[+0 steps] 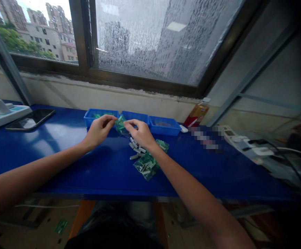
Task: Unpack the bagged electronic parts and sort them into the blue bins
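Between my two hands hangs a small green-tinted clear plastic bag (121, 126), held up just in front of the blue bins. My left hand (99, 129) pinches its left edge between thumb and finger. On the other edge, my right hand (140, 132) has the same kind of pinch. Several small silvery-white cylinders (136, 146) lie loose on the table below my right hand. Nearer to me, under my right forearm, rests a green-tinted bag (147, 166) with similar pieces inside. Another such bag (163, 145) lies partly hidden behind the forearm.
Three blue bins stand along the wall: a left bin (88, 121) with green bags, a middle bin (145, 119) and a right bin (166, 129). A phone (30, 119) and power strip (7, 116) lie left. A bottle (197, 113) and cabled white devices (254, 147) stand right.
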`<action>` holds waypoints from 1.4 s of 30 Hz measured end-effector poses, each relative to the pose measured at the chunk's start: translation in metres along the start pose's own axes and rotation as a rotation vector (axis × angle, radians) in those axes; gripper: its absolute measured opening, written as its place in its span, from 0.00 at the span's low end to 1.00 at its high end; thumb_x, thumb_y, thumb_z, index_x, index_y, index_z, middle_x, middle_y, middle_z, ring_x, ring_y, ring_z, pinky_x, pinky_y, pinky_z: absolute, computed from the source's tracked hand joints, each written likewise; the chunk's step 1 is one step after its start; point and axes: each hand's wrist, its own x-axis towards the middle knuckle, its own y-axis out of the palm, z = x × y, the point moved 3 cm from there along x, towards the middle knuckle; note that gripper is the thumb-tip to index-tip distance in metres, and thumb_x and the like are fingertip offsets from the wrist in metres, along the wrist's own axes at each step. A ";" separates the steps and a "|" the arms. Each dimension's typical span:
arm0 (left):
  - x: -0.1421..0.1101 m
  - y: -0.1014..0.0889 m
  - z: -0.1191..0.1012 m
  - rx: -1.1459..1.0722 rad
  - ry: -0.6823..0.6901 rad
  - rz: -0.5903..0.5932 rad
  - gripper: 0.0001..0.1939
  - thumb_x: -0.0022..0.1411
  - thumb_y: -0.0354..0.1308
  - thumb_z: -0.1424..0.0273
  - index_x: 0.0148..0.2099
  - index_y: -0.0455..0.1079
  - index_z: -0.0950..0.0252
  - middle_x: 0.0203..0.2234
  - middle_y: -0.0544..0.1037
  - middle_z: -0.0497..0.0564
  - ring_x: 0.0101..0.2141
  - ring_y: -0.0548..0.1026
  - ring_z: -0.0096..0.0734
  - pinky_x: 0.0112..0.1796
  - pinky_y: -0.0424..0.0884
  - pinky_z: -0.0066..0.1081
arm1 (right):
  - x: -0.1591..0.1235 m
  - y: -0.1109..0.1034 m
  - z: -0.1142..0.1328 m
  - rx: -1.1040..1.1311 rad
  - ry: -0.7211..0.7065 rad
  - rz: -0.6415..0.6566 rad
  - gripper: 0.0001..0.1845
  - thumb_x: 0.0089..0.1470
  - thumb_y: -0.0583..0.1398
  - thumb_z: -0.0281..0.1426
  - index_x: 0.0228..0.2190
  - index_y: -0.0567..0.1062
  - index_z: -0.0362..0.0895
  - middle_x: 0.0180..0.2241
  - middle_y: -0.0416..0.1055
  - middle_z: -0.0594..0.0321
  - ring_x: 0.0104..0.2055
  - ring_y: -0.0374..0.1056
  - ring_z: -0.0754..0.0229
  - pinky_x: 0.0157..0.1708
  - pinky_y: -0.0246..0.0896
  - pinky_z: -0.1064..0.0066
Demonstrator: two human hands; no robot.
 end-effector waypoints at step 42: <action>0.004 0.003 0.014 -0.411 -0.581 0.236 0.16 0.56 0.56 0.59 0.28 0.69 0.68 0.22 0.72 0.52 0.21 0.67 0.25 0.23 0.62 0.28 | -0.010 0.010 0.003 -0.344 -0.379 0.019 0.17 0.55 0.51 0.24 0.40 0.76 0.47 0.34 0.63 0.59 0.36 0.63 0.62 0.38 0.61 0.69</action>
